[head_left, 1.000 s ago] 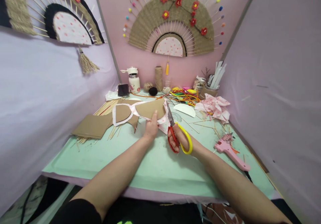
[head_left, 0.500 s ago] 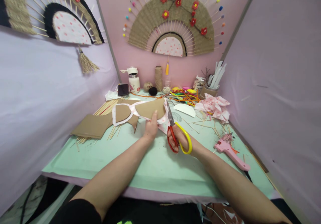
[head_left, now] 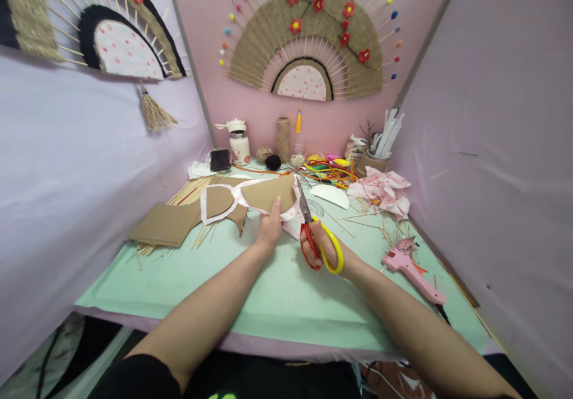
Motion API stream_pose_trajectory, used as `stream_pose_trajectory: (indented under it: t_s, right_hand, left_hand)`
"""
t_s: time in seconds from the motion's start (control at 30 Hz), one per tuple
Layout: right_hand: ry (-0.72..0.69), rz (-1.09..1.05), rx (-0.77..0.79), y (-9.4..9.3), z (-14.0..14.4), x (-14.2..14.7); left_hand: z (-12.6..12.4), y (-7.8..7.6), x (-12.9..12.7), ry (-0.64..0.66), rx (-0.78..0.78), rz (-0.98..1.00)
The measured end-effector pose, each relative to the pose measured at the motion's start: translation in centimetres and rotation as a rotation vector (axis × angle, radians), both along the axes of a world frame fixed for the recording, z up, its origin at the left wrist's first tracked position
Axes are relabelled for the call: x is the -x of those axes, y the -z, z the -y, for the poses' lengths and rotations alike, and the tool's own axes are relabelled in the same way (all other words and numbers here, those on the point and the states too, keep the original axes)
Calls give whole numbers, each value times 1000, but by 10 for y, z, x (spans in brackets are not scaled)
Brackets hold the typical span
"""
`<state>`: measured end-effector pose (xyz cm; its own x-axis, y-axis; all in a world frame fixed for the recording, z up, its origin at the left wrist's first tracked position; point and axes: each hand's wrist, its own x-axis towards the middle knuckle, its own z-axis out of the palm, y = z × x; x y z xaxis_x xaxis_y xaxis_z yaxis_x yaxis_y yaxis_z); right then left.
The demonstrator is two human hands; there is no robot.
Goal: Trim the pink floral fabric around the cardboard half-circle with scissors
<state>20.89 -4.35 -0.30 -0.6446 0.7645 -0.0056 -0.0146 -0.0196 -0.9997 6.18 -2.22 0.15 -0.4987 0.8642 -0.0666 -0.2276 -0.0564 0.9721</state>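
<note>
My left hand point(head_left: 270, 227) pinches a half-round piece of brown cardboard point(head_left: 268, 194), thumb on top, along with the pink-dotted white fabric point(head_left: 293, 227) that borders it. In my right hand point(head_left: 317, 245) are scissors point(head_left: 305, 203) with one red and one yellow handle loop. Their blades point up and away at the right edge of the cardboard, against the fabric; how far apart the blades are is hard to see. Left of it, a smaller cardboard piece with a white fabric border point(head_left: 218, 202) lies over brown cardboard scraps.
A brown cardboard sheet point(head_left: 163, 225) rests on thin sticks at the left. To the right lie a pink glue gun point(head_left: 414, 274) and crumpled dotted fabric point(head_left: 380, 190). A white half disc point(head_left: 330, 196), coloured cords point(head_left: 329, 172) and a bottle point(head_left: 240, 145) stand or lie further back.
My right hand and the scissors have shifted very slightly to the right. My left hand and the cardboard stay in place.
</note>
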Motion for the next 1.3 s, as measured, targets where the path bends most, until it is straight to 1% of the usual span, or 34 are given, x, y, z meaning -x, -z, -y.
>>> stream_pose_trajectory:
  t_s: [0.2,0.33,0.47,0.6,0.77,0.87,1.1,1.3]
  right_hand:
    - [8,-77,47,10,-5,1]
    - [8,-105,100,18,-8,3]
    - [17,-98,117,21,-8,4]
    - [30,-65,97,16,-6,4]
    - [9,10,49,1,-1,4]
    - [10,40,-9,-5,1,4]
    - [6,127,-106,-3,-1,1]
    - [22,117,-80,-3,-1,2]
  left_hand:
    - [-1,2,0,16,-2,-9]
    - [1,-2,0,10,-18,-31]
    - [3,-6,-1,4,-11,-41]
    - [3,-5,-1,6,-13,-36]
    - [2,-5,-1,24,6,-14]
    - [2,-5,-1,26,11,-22]
    - [0,0,0,23,-2,-5]
    - [0,2,0,17,-19,-16]
